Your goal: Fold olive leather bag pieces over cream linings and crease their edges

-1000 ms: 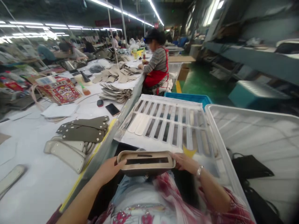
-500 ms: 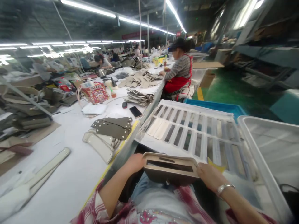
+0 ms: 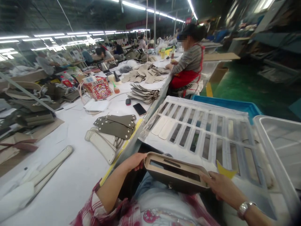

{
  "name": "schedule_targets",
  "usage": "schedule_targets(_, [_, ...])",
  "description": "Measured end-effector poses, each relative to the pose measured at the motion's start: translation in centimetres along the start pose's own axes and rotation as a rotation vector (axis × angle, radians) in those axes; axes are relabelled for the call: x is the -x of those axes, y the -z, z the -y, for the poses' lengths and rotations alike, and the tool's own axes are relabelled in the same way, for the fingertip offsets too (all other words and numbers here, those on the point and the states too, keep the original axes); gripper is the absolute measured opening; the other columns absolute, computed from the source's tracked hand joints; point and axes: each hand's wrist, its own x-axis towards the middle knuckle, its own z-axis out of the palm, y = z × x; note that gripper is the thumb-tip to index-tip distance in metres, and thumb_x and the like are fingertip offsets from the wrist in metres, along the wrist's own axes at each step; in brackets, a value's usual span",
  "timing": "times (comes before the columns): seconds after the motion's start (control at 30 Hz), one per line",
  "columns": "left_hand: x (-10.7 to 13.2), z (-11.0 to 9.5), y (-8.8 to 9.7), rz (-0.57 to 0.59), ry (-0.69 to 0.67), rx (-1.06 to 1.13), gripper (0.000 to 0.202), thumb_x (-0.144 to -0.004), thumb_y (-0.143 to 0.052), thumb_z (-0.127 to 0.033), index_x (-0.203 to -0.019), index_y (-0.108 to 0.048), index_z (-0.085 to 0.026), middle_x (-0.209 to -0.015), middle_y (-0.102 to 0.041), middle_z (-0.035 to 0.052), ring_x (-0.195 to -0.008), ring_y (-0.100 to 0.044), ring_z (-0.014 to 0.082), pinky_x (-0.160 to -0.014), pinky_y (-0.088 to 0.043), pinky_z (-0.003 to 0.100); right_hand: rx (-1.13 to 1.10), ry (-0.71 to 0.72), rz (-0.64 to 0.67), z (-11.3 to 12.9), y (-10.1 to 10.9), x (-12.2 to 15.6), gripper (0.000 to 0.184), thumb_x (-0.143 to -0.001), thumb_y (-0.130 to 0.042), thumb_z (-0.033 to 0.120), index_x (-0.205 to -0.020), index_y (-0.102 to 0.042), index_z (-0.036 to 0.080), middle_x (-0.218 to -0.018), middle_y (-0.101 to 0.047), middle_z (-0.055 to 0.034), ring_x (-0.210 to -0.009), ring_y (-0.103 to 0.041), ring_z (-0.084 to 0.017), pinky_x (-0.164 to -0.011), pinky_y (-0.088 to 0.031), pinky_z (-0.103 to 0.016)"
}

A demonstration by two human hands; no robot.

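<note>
Both my hands hold a flat tan bag panel (image 3: 176, 172) with a long slot cut in it, level over my lap. My left hand (image 3: 135, 160) grips its left end with fingers curled round the edge. My right hand (image 3: 219, 185) grips its right end, a watch on the wrist. Left of my arm, near the white table's edge (image 3: 70, 185), lie a stack of cream panels (image 3: 103, 147) and olive-green panels (image 3: 116, 125).
A white slotted rack (image 3: 202, 131) lies in front of me, with a white crate (image 3: 277, 147) at its right and a blue bin (image 3: 225, 103) behind. A phone (image 3: 139, 109) lies on the table. Another worker in a red apron (image 3: 188, 67) sits further along. Piles of bag pieces (image 3: 25, 113) stand left.
The camera has swung left and the table fills more of the view. The panel stays in both hands and has tilted, its right end lower now.
</note>
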Motion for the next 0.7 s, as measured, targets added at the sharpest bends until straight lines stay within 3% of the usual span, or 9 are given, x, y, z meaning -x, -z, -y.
schedule_targets(0.1, [0.6,-0.2,0.1,-0.034,-0.01,-0.069,0.063,-0.087,-0.011,-0.055,-0.062,-0.054,-0.017,-0.056,-0.057,0.0055,-0.047,-0.052,0.0152,-0.045,-0.038,0.024,0.008,0.013,0.039,-0.3,-0.9,0.0,0.022,-0.078,-0.049,0.029,-0.093,-0.062,0.02,-0.081,-0.06,-0.0094,-0.066,-0.058,-0.02,-0.062,-0.04,-0.03])
schedule_targets(0.2, [0.5,-1.1,-0.2,-0.14,-0.05,-0.259,0.039,-0.085,-0.035,-0.044,-0.07,-0.057,-0.016,-0.073,-0.063,0.0099,-0.07,-0.06,0.0223,-0.063,-0.043,0.029,-0.002,-0.056,0.028,0.2,-1.2,-0.2,0.023,-0.081,-0.042,0.027,-0.087,-0.062,0.017,-0.085,-0.062,-0.0136,-0.077,-0.059,-0.024,-0.069,-0.04,-0.033])
schedule_targets(0.3, [0.2,-2.0,-0.6,-0.151,-0.047,-0.356,0.022,-0.081,-0.041,-0.026,-0.075,-0.059,-0.015,-0.084,-0.065,0.015,-0.085,-0.06,0.0281,-0.076,-0.041,0.035,-0.031,-0.159,0.06,1.1,-0.7,-0.2,0.029,-0.086,-0.031,0.024,-0.083,-0.059,0.015,-0.084,-0.064,-0.015,-0.08,-0.06,-0.024,-0.071,-0.04,-0.034])
schedule_targets(0.53, [-0.4,-2.9,-0.6,-0.071,-0.009,-0.493,0.026,-0.08,-0.036,-0.018,-0.08,-0.061,-0.013,-0.089,-0.065,0.0199,-0.088,-0.06,0.031,-0.079,-0.04,0.039,-0.001,-0.264,0.134,2.9,1.2,0.1,0.03,-0.087,-0.027,0.02,-0.084,-0.056,0.013,-0.089,-0.065,-0.0154,-0.085,-0.061,-0.025,-0.071,-0.041,-0.034])
schedule_targets(0.7, [-0.1,-3.6,-0.9,-0.1,0.008,-0.517,0.026,-0.08,-0.038,-0.02,-0.076,-0.063,-0.013,-0.084,-0.065,0.0208,-0.082,-0.061,0.0313,-0.075,-0.042,0.04,0.067,-0.288,0.1,3.2,0.9,0.3,0.03,-0.083,-0.03,0.016,-0.084,-0.06,0.013,-0.084,-0.067,-0.0157,-0.078,-0.063,-0.027,-0.066,-0.044,-0.037])
